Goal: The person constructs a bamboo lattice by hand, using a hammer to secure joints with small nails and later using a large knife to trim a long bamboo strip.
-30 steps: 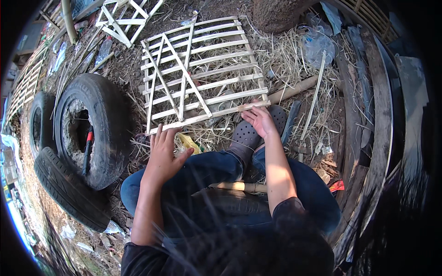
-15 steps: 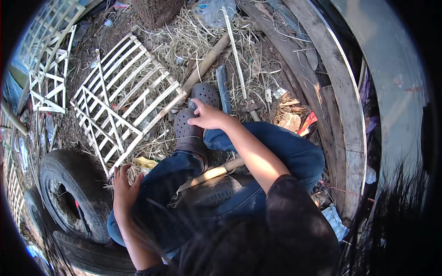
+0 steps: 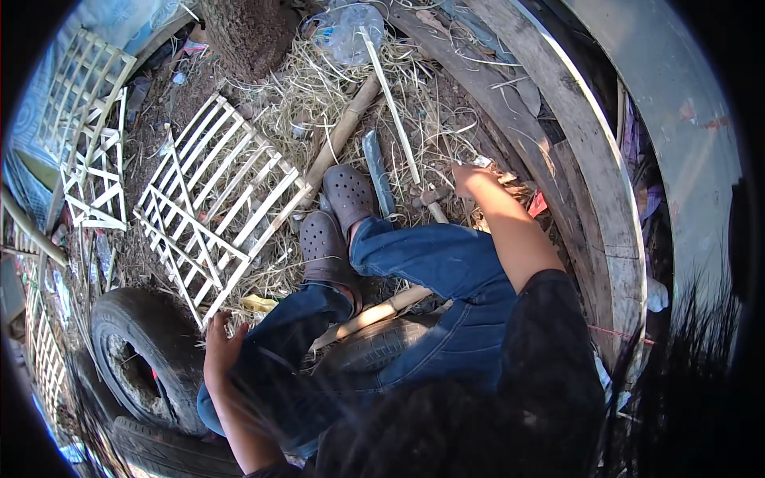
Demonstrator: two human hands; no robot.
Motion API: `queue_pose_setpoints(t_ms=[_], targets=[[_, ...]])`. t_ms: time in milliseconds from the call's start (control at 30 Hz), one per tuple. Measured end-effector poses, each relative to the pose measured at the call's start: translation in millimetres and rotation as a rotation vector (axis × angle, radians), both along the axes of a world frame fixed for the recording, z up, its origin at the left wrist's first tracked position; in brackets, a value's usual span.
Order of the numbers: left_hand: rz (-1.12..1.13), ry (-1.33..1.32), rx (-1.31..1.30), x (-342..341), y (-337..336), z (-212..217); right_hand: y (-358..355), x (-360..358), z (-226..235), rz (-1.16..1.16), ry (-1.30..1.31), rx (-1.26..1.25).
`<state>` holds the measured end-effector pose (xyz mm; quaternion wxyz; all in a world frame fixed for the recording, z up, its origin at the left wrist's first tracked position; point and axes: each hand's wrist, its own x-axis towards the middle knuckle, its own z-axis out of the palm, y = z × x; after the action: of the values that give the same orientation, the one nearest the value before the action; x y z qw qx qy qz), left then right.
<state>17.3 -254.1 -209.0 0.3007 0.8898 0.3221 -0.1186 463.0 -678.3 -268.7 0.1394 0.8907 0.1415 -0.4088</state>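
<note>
A slatted panel of pale bamboo strips [image 3: 231, 191] lies on the ground at left of centre, with crossed strips over its near-left part. Beside its lowest corner, above my left knee, my left hand [image 3: 223, 348] is open with its fingers apart; whether a fingertip touches the corner I cannot tell. My right hand [image 3: 476, 183] reaches down at the right, over wood chips [image 3: 498, 173]. Just left of it lies a hammer [image 3: 431, 197], its handle partly behind my leg. The fingers of that hand point down and are mostly hidden, so their grip is unclear.
My clogs [image 3: 324, 248] rest beside a bamboo pole [image 3: 347, 127] and a flat grey-blue bar [image 3: 378, 171]. A thin strip [image 3: 390, 103] lies on shavings. Old tyres [image 3: 119, 319] stand at left, below another lattice [image 3: 84, 88]. Long planks [image 3: 550, 80] line the right; a tree trunk [image 3: 245, 40] rises behind.
My right hand has left the clogs and moved right, to beside the hammer. My left hand stays near the panel's lower corner. The whole view has shifted slightly.
</note>
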Motion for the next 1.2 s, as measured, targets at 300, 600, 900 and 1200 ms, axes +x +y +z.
queue_pose_setpoints(t_ms=[300,600,900,1200], targets=[[0.036,0.157,0.048,-2.7,6.0,-8.6,80.3,18.0,-32.7,-0.172,-0.228,0.461],[0.083,0.196,0.066,15.9,-4.9,9.1,96.6,-1.1,-113.5,-0.486,-0.489,0.516],[0.057,0.173,0.083,11.1,-3.1,4.7,96.3,5.5,-78.5,-0.347,-0.693,0.495],[-0.013,0.081,0.181,6.2,-19.4,16.1,70.9,61.3,64.0,-0.482,-0.103,0.993]])
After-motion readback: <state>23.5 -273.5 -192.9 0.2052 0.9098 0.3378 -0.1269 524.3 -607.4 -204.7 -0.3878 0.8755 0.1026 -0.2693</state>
